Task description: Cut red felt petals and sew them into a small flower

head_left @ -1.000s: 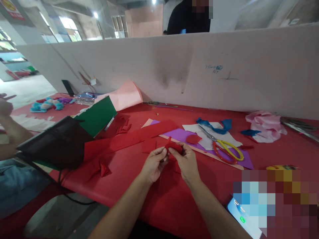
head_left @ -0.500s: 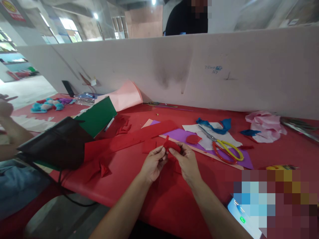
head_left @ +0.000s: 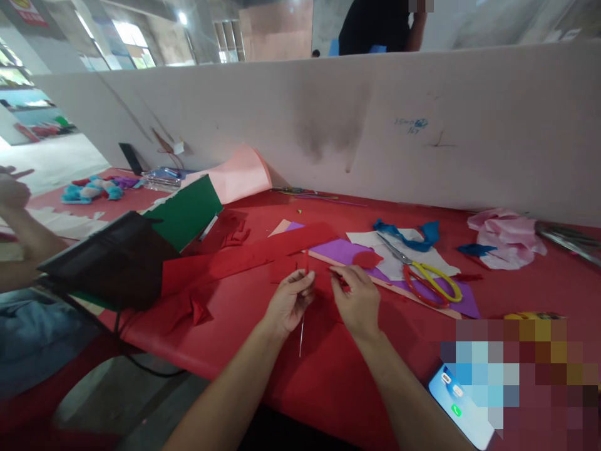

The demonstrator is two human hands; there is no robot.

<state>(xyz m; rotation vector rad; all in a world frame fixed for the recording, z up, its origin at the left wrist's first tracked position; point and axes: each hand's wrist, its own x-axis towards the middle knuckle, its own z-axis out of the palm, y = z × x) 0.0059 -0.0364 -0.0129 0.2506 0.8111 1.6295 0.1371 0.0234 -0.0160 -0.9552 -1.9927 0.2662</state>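
Note:
My left hand point(head_left: 290, 304) is closed in a pinch on a thin wire point(head_left: 301, 338), whose pale lower end hangs beneath the fingers. A narrow red strip point(head_left: 307, 260) sticks up above that thumb. A short gap to the right, my right hand point(head_left: 359, 300) curls with thumb and fingertips together; a bit of red material point(head_left: 345, 286) shows at them, its shape unclear. Beyond the hands a long red fabric strip point(head_left: 263, 254) lies across a purple sheet point(head_left: 328, 252), and a red rounded piece point(head_left: 367, 259) rests on that sheet.
Scissors point(head_left: 413, 266) with red and yellow handles lie on white material point(head_left: 401, 241) beside a blue scrap point(head_left: 425, 237). Pink fabric point(head_left: 507, 238) sits farther right, a phone point(head_left: 457, 401) near front right. A dark bag-like object point(head_left: 107, 263) and another person's arm point(head_left: 28, 241) are left.
My hands have drawn apart; the red piece between them is no longer held by both. The wire under my left hand now shows plainly. The view has shifted slightly.

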